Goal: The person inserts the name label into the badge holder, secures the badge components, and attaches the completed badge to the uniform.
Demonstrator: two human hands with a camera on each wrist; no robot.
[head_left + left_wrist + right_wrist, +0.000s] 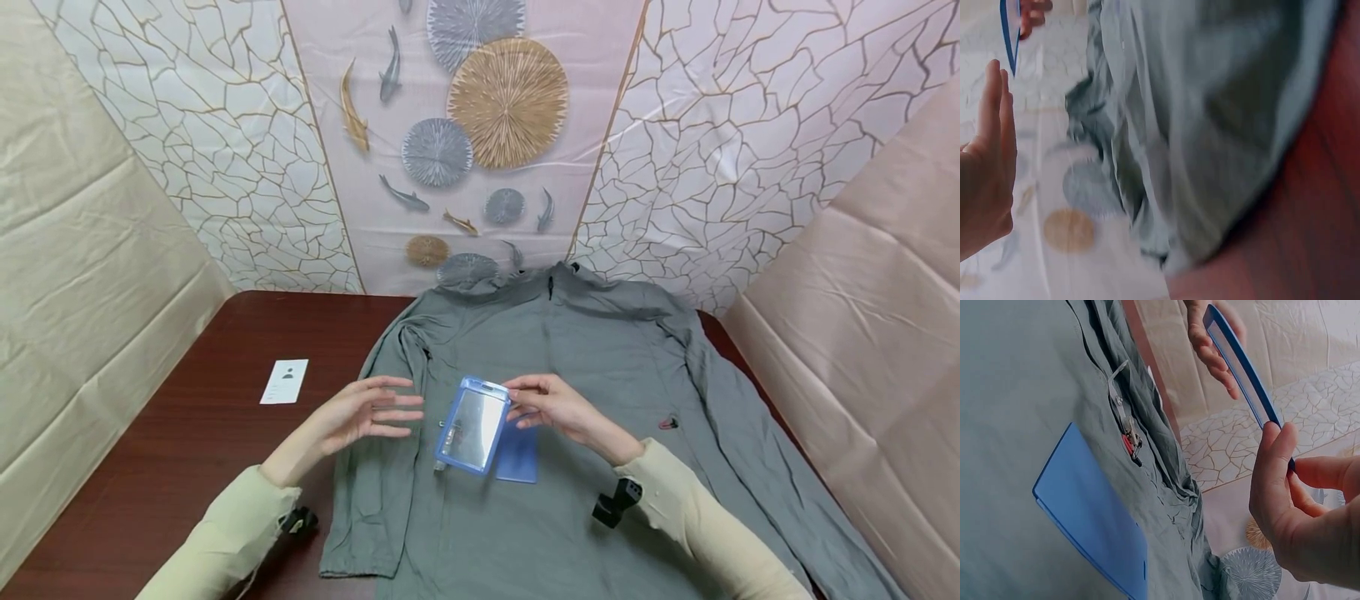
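A blue-edged ID badge holder [472,425] with a clear window is held tilted above a grey-green jacket. My right hand [553,408] pinches its upper right edge between thumb and fingers, which the right wrist view shows side-on. My left hand [369,410] is just left of the holder, fingers extended, apart from it. On the jacket beneath lies a flat blue panel [1094,515], partly covered by the holder in the head view. Beside the panel, a metal clip [1124,409] with a small red part rests on the cloth. A white card [284,382] with a printed portrait icon lies farther left.
The jacket [600,358] spreads over much of the dark red-brown table [187,433], its collar at the far edge. A small red mark [668,423] shows on its right side. Patterned cloth [247,133] hangs behind, and beige cloth [82,292] flanks the sides.
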